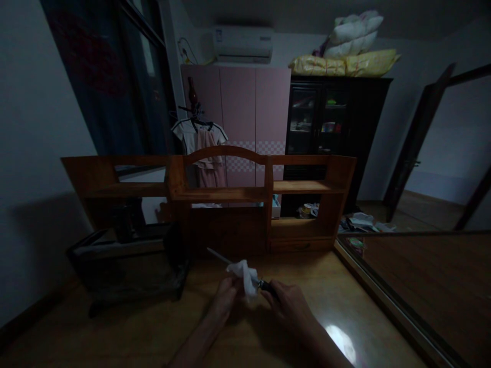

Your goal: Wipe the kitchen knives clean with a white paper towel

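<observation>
My right hand (286, 302) is closed on the dark handle of a thin tool (264, 285) with a long pale shaft that points up and to the left. My left hand (226, 296) pinches a crumpled white tissue (244, 274) that wraps around the shaft near the handle. The bare tip of the shaft (215, 254) sticks out past the tissue. Both hands hover just above a wooden desk (161, 327).
A wooden shelf unit (226, 197) stands at the back of the desk. A dark tray-like thing (126, 266) sits at the left. A mirror or glass panel (422, 286) lies at the right. Beyond are a pink wardrobe (245, 107) and a dark cabinet (330, 117).
</observation>
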The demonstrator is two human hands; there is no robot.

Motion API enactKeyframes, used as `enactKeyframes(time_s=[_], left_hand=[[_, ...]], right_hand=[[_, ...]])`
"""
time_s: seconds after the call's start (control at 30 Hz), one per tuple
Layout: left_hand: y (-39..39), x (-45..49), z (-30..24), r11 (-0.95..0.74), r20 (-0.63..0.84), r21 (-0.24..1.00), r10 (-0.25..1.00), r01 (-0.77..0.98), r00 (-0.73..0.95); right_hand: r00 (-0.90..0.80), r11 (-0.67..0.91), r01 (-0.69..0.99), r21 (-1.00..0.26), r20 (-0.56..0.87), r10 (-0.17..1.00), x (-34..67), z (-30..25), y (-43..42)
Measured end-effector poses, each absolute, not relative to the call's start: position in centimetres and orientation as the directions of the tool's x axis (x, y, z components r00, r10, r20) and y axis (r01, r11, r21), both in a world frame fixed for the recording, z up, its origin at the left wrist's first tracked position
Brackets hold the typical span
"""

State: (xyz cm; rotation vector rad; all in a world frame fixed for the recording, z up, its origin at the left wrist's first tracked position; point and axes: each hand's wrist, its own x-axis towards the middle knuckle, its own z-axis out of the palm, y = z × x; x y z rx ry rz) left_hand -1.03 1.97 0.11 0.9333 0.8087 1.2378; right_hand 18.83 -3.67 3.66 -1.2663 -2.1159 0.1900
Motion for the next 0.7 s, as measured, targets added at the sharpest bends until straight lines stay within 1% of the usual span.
enactKeyframes(time_s=[0.03,0.1,0.4,0.63,0.7], left_hand=[[1.7,-0.4,-0.2,0.097,-0.012,0.916,0.976,-0.388,0.216],[1.5,0.3,-0.4,0.116,-0.015,0.919,0.965,-0.378,0.261],[1.2,-0.2,0.8,0.070,0.030,0.887,0.977,-0.457,0.209],[1.5,-0.1,0.0,0.042,0.052,0.899,0.978,-0.437,0.200],[1.8,-0.1,-0.3,0.019,0.062,0.904,0.983,-0.426,0.175]], right_hand=[[-0.316,0.518,0.741,-0.427,0.458,0.831,18.9,3.6,-3.6],[-0.310,0.509,0.748,-0.426,0.454,0.835,18.9,3.5,-3.5],[-0.286,0.518,0.723,-0.456,0.485,0.826,18.5,3.5,-3.6],[-0.299,0.515,0.730,-0.450,0.467,0.832,18.6,3.3,-3.4],[-0.290,0.499,0.744,-0.443,0.459,0.840,18.7,3.2,-3.3]])
